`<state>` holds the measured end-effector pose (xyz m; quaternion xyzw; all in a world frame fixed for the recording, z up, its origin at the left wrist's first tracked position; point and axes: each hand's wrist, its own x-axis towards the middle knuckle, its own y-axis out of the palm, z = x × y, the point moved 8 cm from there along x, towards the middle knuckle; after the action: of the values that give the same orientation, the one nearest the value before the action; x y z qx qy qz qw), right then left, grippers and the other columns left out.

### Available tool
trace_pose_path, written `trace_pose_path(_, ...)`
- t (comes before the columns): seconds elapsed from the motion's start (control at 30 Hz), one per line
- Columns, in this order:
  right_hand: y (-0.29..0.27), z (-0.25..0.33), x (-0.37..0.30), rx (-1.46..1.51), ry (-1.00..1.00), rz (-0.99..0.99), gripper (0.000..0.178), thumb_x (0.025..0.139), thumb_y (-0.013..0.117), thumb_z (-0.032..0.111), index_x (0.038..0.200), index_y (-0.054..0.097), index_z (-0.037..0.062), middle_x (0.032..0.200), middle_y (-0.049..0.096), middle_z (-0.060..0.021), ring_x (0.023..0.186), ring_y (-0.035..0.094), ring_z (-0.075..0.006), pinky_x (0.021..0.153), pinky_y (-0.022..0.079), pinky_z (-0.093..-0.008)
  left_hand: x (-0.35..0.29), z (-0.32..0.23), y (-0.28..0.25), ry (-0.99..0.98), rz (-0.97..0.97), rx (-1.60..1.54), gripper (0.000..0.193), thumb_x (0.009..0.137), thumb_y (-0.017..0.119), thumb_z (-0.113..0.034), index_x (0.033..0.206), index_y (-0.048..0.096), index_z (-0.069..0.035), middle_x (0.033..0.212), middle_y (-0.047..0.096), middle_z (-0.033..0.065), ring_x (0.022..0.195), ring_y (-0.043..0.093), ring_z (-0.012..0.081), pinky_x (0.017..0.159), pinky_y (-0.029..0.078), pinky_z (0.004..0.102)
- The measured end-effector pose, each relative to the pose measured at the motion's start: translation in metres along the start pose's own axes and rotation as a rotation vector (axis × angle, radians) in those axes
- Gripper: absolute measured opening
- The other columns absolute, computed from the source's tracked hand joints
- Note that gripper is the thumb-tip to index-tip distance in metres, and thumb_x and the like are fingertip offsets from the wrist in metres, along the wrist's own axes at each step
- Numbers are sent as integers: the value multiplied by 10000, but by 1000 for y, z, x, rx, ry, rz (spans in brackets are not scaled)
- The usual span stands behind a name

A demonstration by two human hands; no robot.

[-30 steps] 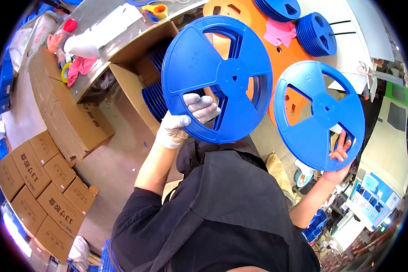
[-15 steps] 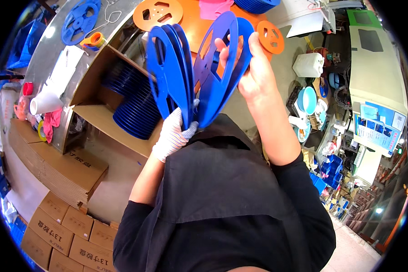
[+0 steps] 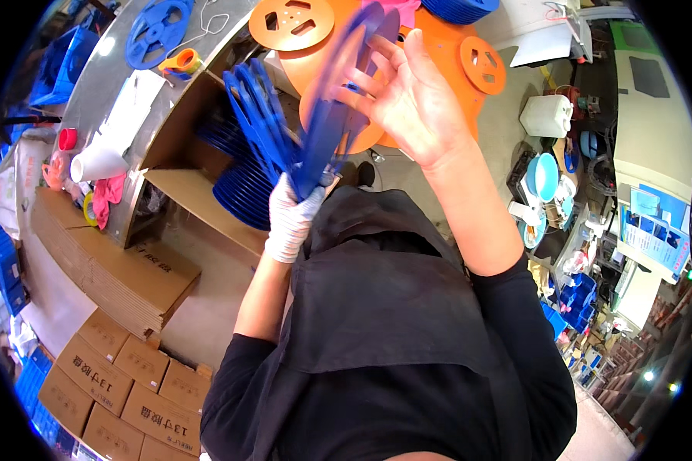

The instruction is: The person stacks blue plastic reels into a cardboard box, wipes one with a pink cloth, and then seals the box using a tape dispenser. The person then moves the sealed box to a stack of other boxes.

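Observation:
In my left hand [image 3: 291, 219], which wears a white striped glove, several blue plastic reels [image 3: 257, 119] are gripped by their lower rims. They fan out upward into two groups. The right group, a blue reel pair [image 3: 323, 146] seen nearly edge-on, is blurred by motion. Beside its upper part is my bare right hand [image 3: 419, 104], palm showing and fingers stretched apart; some fingertips overlap the reel's face, and whether they touch it I cannot tell. Just left of the held reels, an open cardboard box [image 3: 207, 209] contains stacked blue reels [image 3: 242, 192].
Orange reels [image 3: 292, 23] and a smaller orange reel [image 3: 483, 65] lie ahead, near a blue stack [image 3: 461, 8]. A metal table [image 3: 119, 81] at left bears a blue reel [image 3: 158, 34] and a tape dispenser [image 3: 183, 61]. Cartons [image 3: 123, 384] stand lower left; a white jug [image 3: 546, 115] is at right.
The held reels have swung left and turned more edge-on, with the two groups spread differently. My right hand has opened its fingers and turned its palm into view. The whole scene has shifted slightly right.

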<state>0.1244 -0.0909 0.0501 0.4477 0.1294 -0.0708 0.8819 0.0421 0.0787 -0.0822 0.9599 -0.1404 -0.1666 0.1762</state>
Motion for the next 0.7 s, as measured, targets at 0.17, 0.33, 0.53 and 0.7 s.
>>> trace_pose_path(0.17,-57,43,-30,-235,-287,-223,428,961,525,293,1265,467,0,1312,490,-120,1254,436,-307,1033,402,-478,14,-17,-52,-21,33,-684,207,761,698,-71,938,631,13,853,656,80,862,653,252,946,505,432)
trace_pose_path(0.33,-146,89,-90,-375,-438,-557,390,979,494,262,1268,476,0,1357,446,-127,1249,445,-293,1026,420,-432,-3,-5,-40,-179,39,-899,190,729,710,-125,875,664,-13,813,659,90,811,610,200,882,441,344)
trace_pose_path(0.53,-206,68,-122,-223,-275,-727,405,989,469,269,1284,473,-7,1330,481,-141,1265,445,-295,1046,397,-410,-3,5,-43,-199,39,-1025,150,721,727,-144,812,687,-31,783,661,92,791,584,183,784,423,265)
trace_pose_path(0.7,-216,55,-123,-226,-240,-687,362,982,482,257,1241,510,5,1297,508,-130,1188,511,-280,995,437,-411,-4,1,-45,-172,45,-1101,139,754,706,-120,847,656,-29,814,645,89,820,574,197,875,453,317)
